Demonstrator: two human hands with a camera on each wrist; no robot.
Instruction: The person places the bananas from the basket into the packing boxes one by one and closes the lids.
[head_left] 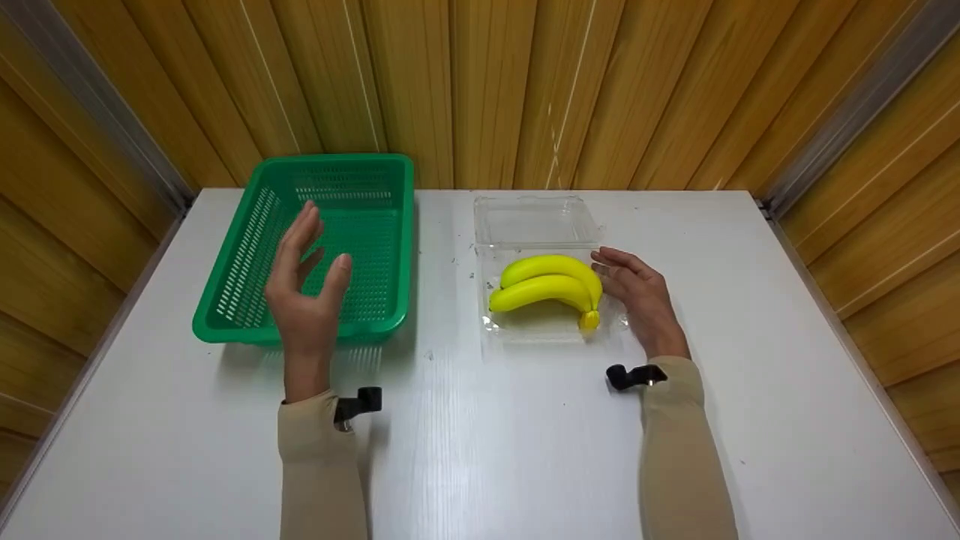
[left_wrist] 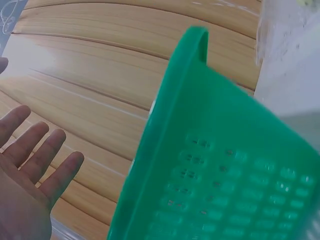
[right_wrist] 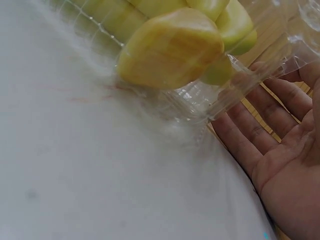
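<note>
A bunch of two yellow bananas (head_left: 547, 291), joined at the stem, lies in a clear plastic clamshell box (head_left: 532, 337) whose lid (head_left: 536, 219) is folded back toward the wall. At the box's right side is my right hand (head_left: 637, 296), its fingers extended along the edge; in the right wrist view the fingertips (right_wrist: 225, 125) are at the box's corner, and whether they press on it is unclear. My left hand (head_left: 304, 292) hovers over the near left part of a green plastic basket (head_left: 409, 262), fingers spread and holding nothing. No contents show in the basket.
The basket and box stand side by side on a white table (head_left: 480, 450), with a strip of tabletop between them. Wood-patterned panels (head_left: 487, 90) rise behind and along both sides. A small black camera mount sits on each sleeve cuff.
</note>
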